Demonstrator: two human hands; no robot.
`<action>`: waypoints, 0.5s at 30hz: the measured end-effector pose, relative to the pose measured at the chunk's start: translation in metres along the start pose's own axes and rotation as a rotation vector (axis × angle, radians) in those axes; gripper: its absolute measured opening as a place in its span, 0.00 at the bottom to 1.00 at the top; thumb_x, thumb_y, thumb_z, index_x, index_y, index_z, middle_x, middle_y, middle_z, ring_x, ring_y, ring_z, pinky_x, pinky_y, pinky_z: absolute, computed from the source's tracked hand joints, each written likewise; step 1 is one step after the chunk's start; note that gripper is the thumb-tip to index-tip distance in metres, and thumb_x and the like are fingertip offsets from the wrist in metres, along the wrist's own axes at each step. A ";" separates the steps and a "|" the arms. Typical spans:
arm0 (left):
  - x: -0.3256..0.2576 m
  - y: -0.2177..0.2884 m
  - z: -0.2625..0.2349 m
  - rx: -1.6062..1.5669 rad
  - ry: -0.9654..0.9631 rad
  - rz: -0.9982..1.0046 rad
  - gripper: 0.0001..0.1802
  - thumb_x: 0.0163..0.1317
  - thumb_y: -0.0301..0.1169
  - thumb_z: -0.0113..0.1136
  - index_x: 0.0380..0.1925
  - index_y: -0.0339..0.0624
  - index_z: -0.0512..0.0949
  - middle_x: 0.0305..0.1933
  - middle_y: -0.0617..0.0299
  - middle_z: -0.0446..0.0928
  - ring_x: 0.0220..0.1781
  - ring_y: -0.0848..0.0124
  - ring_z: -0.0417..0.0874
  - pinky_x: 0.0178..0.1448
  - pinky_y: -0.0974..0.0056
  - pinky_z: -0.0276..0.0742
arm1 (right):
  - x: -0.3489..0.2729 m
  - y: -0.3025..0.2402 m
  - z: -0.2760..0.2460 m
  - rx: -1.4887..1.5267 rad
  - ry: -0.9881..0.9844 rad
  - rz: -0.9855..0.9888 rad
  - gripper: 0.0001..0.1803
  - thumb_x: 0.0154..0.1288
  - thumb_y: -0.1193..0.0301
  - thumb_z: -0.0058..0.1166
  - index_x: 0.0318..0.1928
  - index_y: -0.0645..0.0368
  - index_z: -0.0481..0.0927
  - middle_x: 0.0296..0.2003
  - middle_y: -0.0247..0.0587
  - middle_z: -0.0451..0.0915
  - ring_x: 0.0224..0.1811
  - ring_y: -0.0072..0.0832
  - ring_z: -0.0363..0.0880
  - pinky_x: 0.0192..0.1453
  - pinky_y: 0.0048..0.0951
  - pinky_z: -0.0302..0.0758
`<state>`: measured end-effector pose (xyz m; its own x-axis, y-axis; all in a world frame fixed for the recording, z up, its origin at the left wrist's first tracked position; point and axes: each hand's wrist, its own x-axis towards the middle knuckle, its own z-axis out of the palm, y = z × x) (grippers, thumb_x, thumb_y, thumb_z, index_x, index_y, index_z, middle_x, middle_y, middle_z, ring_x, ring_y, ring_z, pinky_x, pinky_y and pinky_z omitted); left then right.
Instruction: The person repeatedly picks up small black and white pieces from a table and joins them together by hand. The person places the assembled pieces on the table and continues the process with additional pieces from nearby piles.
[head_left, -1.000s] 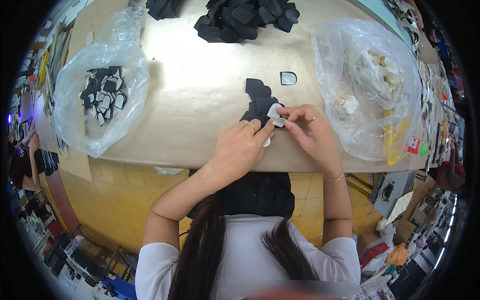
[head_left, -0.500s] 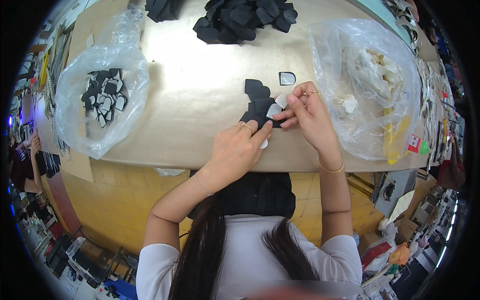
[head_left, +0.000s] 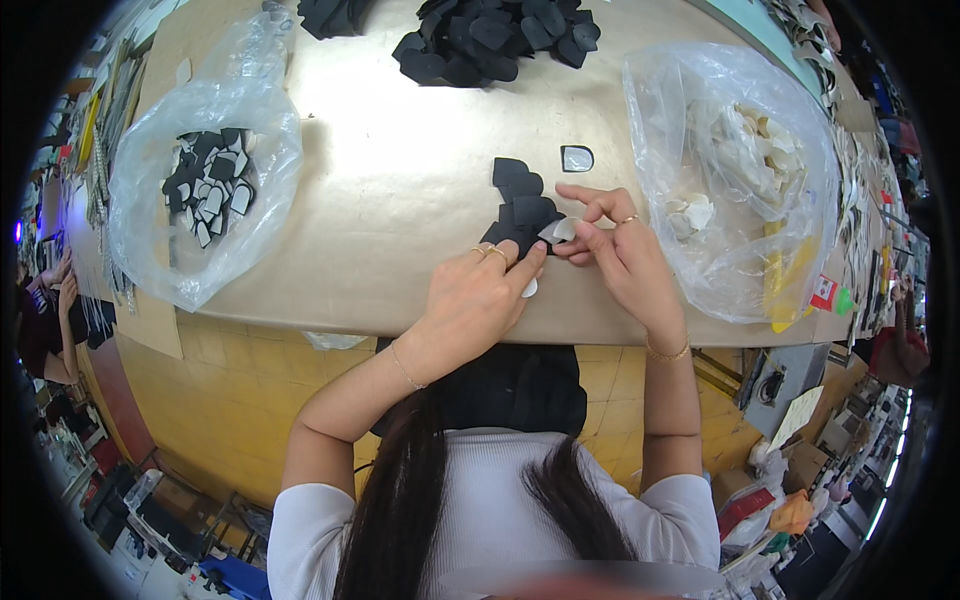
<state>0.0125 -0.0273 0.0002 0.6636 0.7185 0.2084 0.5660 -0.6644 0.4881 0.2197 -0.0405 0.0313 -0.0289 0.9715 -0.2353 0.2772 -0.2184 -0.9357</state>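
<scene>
the right hand [head_left: 632, 270] pinches a small white piece [head_left: 563, 230] at the tip of its thumb; which finger backs the thumb is hard to tell. its index finger is lifted off and stretched out above the piece, toward the left. the white piece sits tilted just left of the right thumb, and ahead and to the right of the left index fingertip. whether it is one folded layer or two cannot be made out.

the left hand [head_left: 468, 295] lies palm down, fingers slightly bent and reaching forward, fingertips on the near edge of a cluster of black pieces [head_left: 520, 212]. whether it grips anything underneath cannot be told. the cluster overlaps in a loose stack ahead of the left fingertips and left of the right hand. another white scrap [head_left: 530, 288] shows just beside the left index finger, on its right.

beyond the right index finger lies a black-rimmed pale piece [head_left: 577, 158], apart from the cluster. farther ahead of both hands is a heap of black pieces [head_left: 490, 45]. well left of the left hand is a clear bag [head_left: 140, 235] with black and white pieces [head_left: 208, 182] in it; right of the right hand is another clear bag [head_left: 665, 100] with cream-coloured scraps [head_left: 770, 145].
</scene>
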 end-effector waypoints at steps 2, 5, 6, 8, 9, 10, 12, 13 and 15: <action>0.001 0.000 0.000 -0.003 -0.004 0.002 0.18 0.61 0.32 0.68 0.51 0.48 0.84 0.30 0.64 0.71 0.29 0.67 0.78 0.31 0.61 0.75 | 0.002 0.000 -0.003 -0.002 -0.025 0.017 0.07 0.80 0.72 0.45 0.45 0.64 0.66 0.54 0.49 0.85 0.44 0.33 0.90 0.44 0.29 0.85; 0.001 0.000 0.000 -0.001 -0.010 0.003 0.18 0.61 0.32 0.68 0.52 0.48 0.84 0.30 0.64 0.71 0.29 0.66 0.78 0.31 0.61 0.75 | 0.003 0.004 -0.002 0.004 -0.040 -0.002 0.06 0.80 0.73 0.44 0.45 0.63 0.65 0.55 0.49 0.84 0.43 0.32 0.90 0.45 0.29 0.85; 0.001 0.000 0.000 -0.001 -0.015 -0.001 0.18 0.61 0.32 0.68 0.52 0.48 0.84 0.30 0.64 0.71 0.29 0.66 0.78 0.31 0.61 0.75 | 0.003 0.007 -0.002 0.000 -0.040 -0.030 0.05 0.80 0.74 0.44 0.45 0.63 0.65 0.55 0.49 0.84 0.43 0.32 0.90 0.45 0.29 0.84; 0.001 0.000 0.000 0.000 -0.017 -0.004 0.18 0.61 0.32 0.68 0.52 0.48 0.84 0.30 0.64 0.71 0.29 0.66 0.78 0.32 0.60 0.75 | 0.002 0.012 -0.002 -0.010 -0.033 -0.061 0.05 0.79 0.75 0.45 0.44 0.62 0.64 0.56 0.48 0.84 0.43 0.31 0.89 0.46 0.28 0.84; 0.001 0.000 0.000 0.000 -0.021 -0.008 0.18 0.61 0.32 0.68 0.52 0.48 0.84 0.30 0.64 0.71 0.29 0.66 0.78 0.32 0.60 0.75 | 0.002 0.015 -0.002 0.016 -0.044 -0.088 0.05 0.79 0.75 0.45 0.44 0.62 0.64 0.55 0.48 0.85 0.43 0.31 0.89 0.47 0.28 0.83; 0.001 0.001 0.000 0.000 -0.020 -0.006 0.18 0.61 0.31 0.68 0.52 0.48 0.84 0.30 0.64 0.71 0.29 0.66 0.78 0.32 0.60 0.75 | 0.002 0.018 -0.002 0.043 -0.049 -0.093 0.05 0.78 0.76 0.45 0.44 0.61 0.64 0.55 0.47 0.85 0.43 0.31 0.89 0.47 0.28 0.83; 0.002 0.001 -0.001 0.003 -0.020 -0.008 0.18 0.60 0.31 0.68 0.52 0.48 0.84 0.30 0.64 0.71 0.29 0.66 0.78 0.32 0.60 0.75 | 0.001 0.023 -0.004 0.073 -0.075 -0.119 0.04 0.79 0.76 0.45 0.44 0.61 0.64 0.54 0.50 0.84 0.44 0.30 0.88 0.49 0.28 0.83; 0.002 0.001 -0.001 -0.009 -0.016 -0.007 0.18 0.60 0.31 0.68 0.52 0.48 0.84 0.30 0.64 0.71 0.29 0.66 0.78 0.32 0.60 0.75 | 0.001 0.025 -0.006 0.076 -0.097 -0.141 0.04 0.79 0.77 0.44 0.45 0.60 0.64 0.54 0.53 0.83 0.45 0.29 0.87 0.51 0.27 0.83; 0.002 0.001 -0.001 -0.032 -0.007 -0.009 0.19 0.60 0.31 0.68 0.52 0.48 0.84 0.30 0.64 0.71 0.29 0.66 0.78 0.32 0.60 0.75 | 0.002 0.029 -0.008 0.080 -0.128 -0.198 0.04 0.80 0.77 0.43 0.45 0.59 0.63 0.54 0.56 0.82 0.47 0.29 0.86 0.52 0.26 0.83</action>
<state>0.0136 -0.0261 0.0018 0.6621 0.7228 0.1980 0.5560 -0.6509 0.5168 0.2357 -0.0444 0.0059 -0.1980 0.9776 -0.0717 0.1769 -0.0363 -0.9836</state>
